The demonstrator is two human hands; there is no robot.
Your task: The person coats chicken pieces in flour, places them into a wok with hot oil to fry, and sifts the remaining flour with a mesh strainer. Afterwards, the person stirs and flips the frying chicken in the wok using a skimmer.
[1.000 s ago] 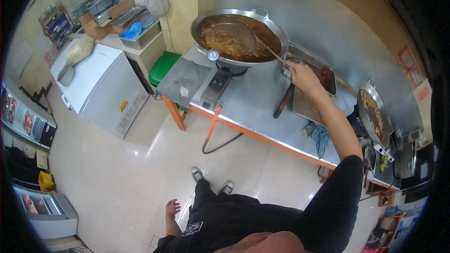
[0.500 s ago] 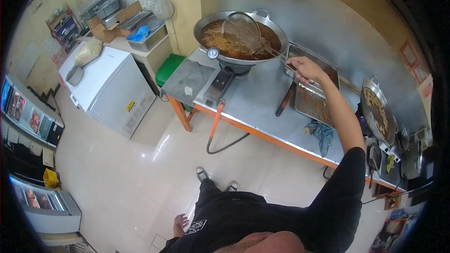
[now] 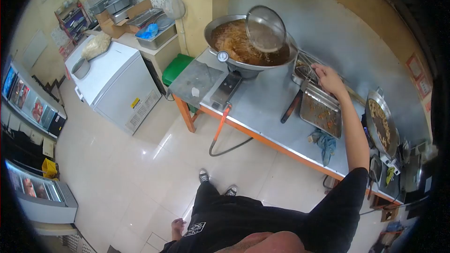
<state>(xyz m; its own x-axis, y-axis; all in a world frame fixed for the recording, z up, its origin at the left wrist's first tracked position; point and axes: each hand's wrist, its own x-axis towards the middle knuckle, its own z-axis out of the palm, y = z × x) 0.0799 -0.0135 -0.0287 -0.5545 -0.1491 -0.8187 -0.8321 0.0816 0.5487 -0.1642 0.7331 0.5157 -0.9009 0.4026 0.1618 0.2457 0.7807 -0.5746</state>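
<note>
My right hand (image 3: 328,79) is closed around the handle of a round wire-mesh skimmer (image 3: 266,28). The skimmer's mesh is tilted up above the right side of a big wok (image 3: 294,47), which holds bubbling brown oil (image 3: 229,42) with frying food in it. A dial thermometer (image 3: 222,56) sits at the wok's near rim. Below my right hand lie a metal tray with food scraps (image 3: 321,112) and a dark-handled tool (image 3: 291,107). My left hand (image 3: 178,226) hangs beside my body over the floor, fingers loosely bent and apart, touching nothing.
The wok stands on a gas burner (image 3: 225,90) with an orange hose (image 3: 222,124), on a metal table (image 3: 255,107). A blue cloth (image 3: 324,146) lies near the front edge. Another pan of food (image 3: 380,122) is at right, a white chest freezer (image 3: 115,84) at left.
The skimmer has lifted out of the oil and tilted up to the right. My right hand has moved slightly right and down. My left hand's fingers have curled a little.
</note>
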